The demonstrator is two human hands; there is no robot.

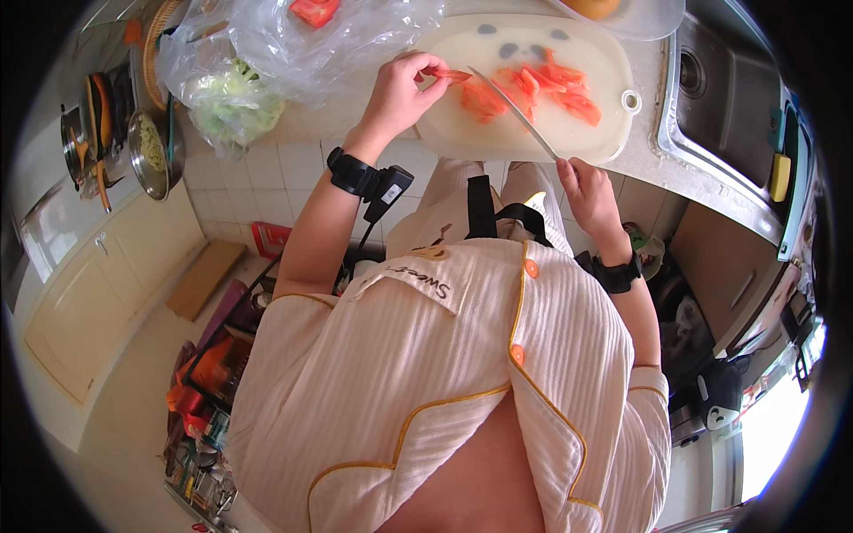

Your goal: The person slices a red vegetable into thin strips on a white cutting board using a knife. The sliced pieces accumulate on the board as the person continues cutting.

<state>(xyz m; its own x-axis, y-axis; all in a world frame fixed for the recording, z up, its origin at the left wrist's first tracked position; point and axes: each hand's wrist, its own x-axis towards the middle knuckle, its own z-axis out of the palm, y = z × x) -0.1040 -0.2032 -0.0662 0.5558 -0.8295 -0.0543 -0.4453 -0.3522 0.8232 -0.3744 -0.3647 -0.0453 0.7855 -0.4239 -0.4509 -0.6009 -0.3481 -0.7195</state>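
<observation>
My left hand (408,93) pinches a thin tomato piece (454,75) between thumb and fingers, over the left part of a pale plastic cutting board (606,60). In my right hand (590,200) is the handle of a kitchen knife (516,110). Its blade slants up and to the left across the board, and the tip is close beside the held piece. Cut tomato pieces (566,90) lie in a loose heap on the middle of the board, on both sides of the blade. Dark panda-like markings show near the board's far edge.
Clear plastic bags (333,46) lie on the counter at the left, with a tomato chunk (314,10) and leafy greens (233,106). A metal bowl (156,156) of chopped food stands further left. At the right are a sink (720,73) and yellow sponge (780,178). A clear container (643,20) sits behind the board.
</observation>
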